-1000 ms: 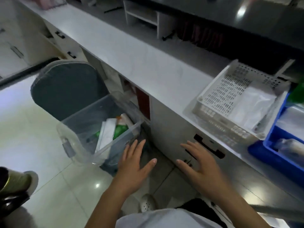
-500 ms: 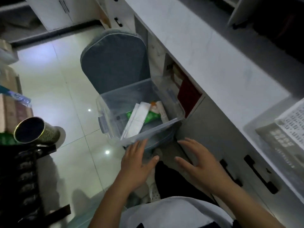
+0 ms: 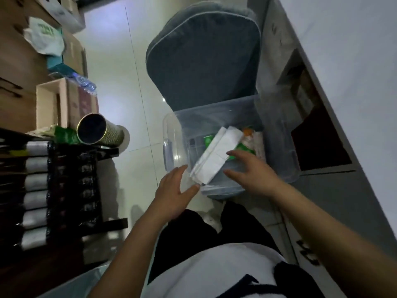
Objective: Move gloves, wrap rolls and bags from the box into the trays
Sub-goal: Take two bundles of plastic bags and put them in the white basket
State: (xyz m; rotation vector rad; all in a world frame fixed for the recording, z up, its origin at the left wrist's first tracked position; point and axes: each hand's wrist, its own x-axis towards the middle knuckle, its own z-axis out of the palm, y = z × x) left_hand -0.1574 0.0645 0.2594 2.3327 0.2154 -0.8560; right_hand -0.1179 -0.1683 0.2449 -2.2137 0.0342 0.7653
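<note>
Head view looks down on a clear plastic box (image 3: pixel 277 134) on the floor at about one o'clock from the person's lap, in front of a grey chair cushion (image 3: pixel 204 54) at twelve. Inside the box lies a long white packet (image 3: pixel 217 157), with green packets (image 3: pixel 242 148) and an orange-capped item (image 3: pixel 247 132) beyond it toward one o'clock. The left hand (image 3: pixel 175 195) hovers at the box's near-left rim, its grip wide with fingers spread and holding nothing. The right hand (image 3: pixel 255 175) reaches over the near rim, its grip likewise wide and empty, fingertips just above the white packet. To do this step well, I judge the hands should close on the packet from both long sides, lifting it level so nothing underneath snags. No trays are in view here; a worktop (image 3: pixel 352 39) runs along three o'clock.
</note>
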